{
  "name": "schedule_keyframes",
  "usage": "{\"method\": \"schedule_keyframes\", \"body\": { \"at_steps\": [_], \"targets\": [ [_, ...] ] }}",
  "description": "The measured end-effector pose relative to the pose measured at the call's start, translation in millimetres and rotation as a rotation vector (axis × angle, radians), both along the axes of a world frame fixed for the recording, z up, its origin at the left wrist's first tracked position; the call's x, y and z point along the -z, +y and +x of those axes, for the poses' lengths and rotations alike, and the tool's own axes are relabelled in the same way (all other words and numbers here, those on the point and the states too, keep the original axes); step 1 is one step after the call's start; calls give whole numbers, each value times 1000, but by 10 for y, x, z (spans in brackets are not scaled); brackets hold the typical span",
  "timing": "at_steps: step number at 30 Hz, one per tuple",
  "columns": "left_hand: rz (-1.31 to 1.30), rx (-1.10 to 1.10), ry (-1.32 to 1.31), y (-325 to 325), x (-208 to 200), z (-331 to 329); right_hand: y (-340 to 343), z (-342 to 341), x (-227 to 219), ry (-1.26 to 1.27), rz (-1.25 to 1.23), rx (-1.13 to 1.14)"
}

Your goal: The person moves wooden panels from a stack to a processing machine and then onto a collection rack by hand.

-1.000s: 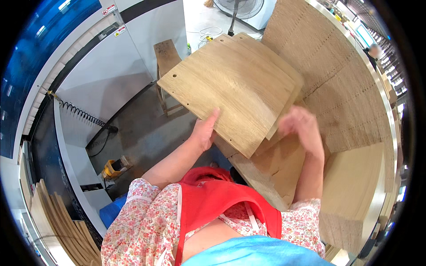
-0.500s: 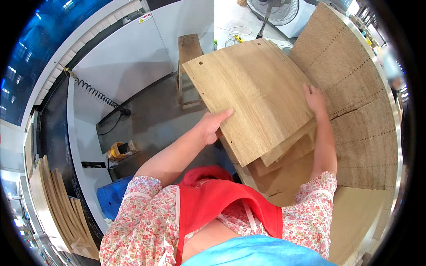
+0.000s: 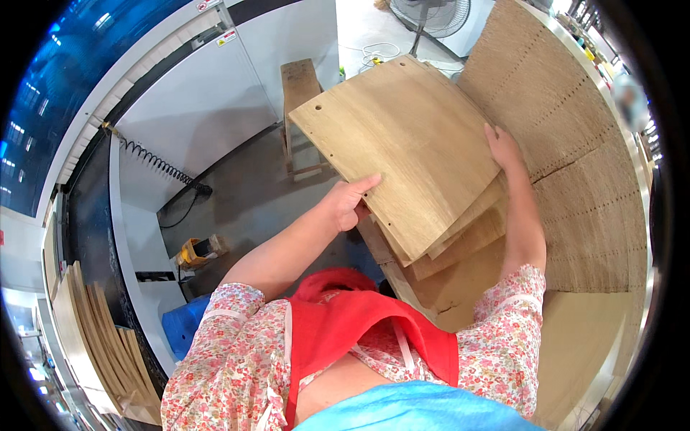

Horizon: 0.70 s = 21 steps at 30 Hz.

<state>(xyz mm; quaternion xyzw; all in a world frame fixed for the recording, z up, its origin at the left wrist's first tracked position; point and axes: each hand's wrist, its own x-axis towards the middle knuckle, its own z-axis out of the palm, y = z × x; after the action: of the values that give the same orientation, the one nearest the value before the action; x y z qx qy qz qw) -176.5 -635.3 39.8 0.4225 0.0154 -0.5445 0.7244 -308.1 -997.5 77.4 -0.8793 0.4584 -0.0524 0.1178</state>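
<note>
A wood-grain board with small drilled holes along its edges lies tilted between my two hands. My left hand grips its left edge, thumb on top and the other fingers underneath, partly hidden. At the opposite edge, my right hand has its fingers closed round the far right side. More boards of the same colour sit beneath it, stacked unevenly. Whether the held board touches them all along its length I cannot tell.
A brown perforated cardboard-like panel stands at my right. A wooden stool and a fan stand farther off. A white machine with a coiled black hose is at left, near several upright boards and a blue container.
The board has shifted slightly left, with both hands still on it. Its near edge sits a little lower against the stack, and the view has moved slightly.
</note>
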Motion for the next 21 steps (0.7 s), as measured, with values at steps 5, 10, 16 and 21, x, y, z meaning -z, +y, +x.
{"method": "schedule_keyframes", "body": {
  "at_steps": [5, 10, 16, 21],
  "targets": [
    [20, -191, 152, 176, -63, 295, 827, -266, -140, 15, 35, -32],
    [144, -63, -1, 340, -149, 711, 1254, -911, -8, -11, 215, 12],
    [372, 117, -334, 166, -276, 724, 1299, -1003, -51, -523, 1053, 170],
    [242, 68, -387, 215, -266, 613, 1633, -1065, -343, -368, 540, 261]
  ]
}}
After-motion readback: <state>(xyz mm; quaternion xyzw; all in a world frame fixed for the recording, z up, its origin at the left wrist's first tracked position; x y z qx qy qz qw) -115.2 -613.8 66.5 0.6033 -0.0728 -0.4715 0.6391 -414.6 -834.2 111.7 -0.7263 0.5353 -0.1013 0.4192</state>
